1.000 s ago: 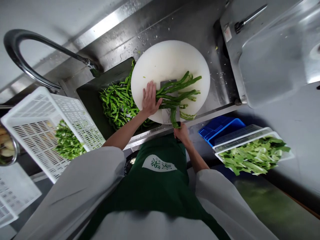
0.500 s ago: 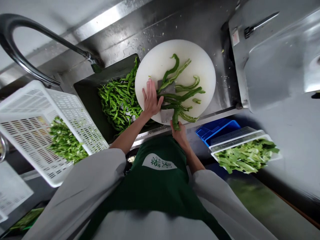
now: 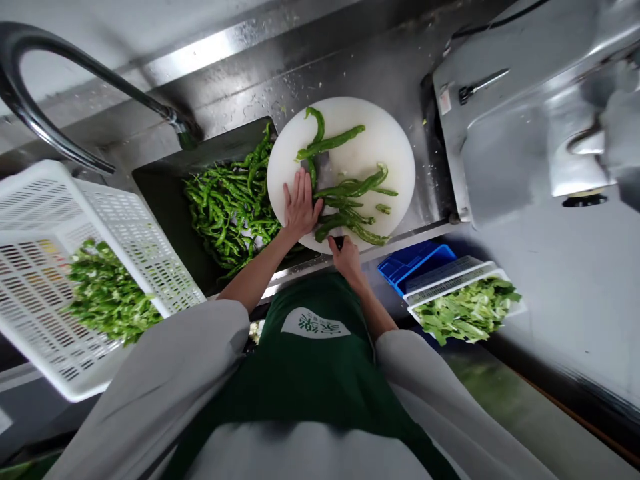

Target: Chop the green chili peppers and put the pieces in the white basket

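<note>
A round white cutting board (image 3: pixel 395 167) bears several split green peppers (image 3: pixel 345 190), some of them showing their pale insides. My right hand (image 3: pixel 348 257) is closed around the black handle of a kitchen knife (image 3: pixel 324 172) at the board's near edge. Part of its wide grey blade shows between the peppers; the rest is covered by them. On the left side of the board, my left hand (image 3: pixel 301 208) lies flat, fingers stretched out and thumb apart, next to the peppers and the blade. Whether its palm presses on the blade or a pepper is hidden.
Whole green peppers (image 3: pixel 233 210) fill part of the sink (image 3: pixel 160 177) left of the board, under a curved tap (image 3: pixel 90 63). A white slatted basket (image 3: pixel 145 233) with cut greens stands at left. Another white basket (image 3: pixel 450 283) of cut green pieces is at right, beside blue crates (image 3: pixel 417 263).
The pepper piece that hung over my right hand now lies on the board, and the knife handle shows. Upper pepper strips have shifted left. My left hand stays flat; the view has moved slightly.
</note>
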`<state>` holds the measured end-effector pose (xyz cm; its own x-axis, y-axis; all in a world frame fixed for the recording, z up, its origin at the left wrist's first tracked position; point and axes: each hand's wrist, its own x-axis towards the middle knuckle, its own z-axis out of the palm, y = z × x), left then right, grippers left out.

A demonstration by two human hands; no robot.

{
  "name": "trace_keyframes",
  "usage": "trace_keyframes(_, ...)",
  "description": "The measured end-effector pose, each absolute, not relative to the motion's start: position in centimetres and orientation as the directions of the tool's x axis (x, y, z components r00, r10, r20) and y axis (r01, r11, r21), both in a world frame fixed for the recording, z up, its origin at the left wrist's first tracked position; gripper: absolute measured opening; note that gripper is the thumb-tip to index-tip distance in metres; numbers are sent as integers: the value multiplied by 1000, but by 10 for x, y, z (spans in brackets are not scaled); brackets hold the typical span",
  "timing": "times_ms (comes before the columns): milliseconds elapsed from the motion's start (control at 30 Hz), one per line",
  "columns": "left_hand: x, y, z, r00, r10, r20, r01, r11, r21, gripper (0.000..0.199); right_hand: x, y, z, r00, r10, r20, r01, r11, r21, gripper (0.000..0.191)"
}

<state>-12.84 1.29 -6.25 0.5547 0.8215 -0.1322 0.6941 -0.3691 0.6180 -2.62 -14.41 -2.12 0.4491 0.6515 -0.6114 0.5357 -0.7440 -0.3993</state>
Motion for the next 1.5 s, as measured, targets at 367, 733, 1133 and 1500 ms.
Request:
trace_keyframes(367, -135, 9, -62, 576, 817, -44, 646, -422, 636, 80, 67, -144, 101, 429, 757, -492, 846, -529, -75, 31)
trace_keyframes(733, -93, 134, -48, 237, 968, -80, 712, -117, 692, 91, 166, -204, 151, 421, 801, -426, 882, -472, -14, 26)
trace_keyframes(1133, 6, 34, -6, 744, 513, -428, 667, -592, 452, 126, 229, -188, 59, 537, 709, -457, 787, -616, -30, 29)
trace_keyframes(1500, -9, -41, 0, 661, 672, -334, 739, -662, 129, 121, 200, -173, 46, 369, 777, -511, 832, -520, -190, 27)
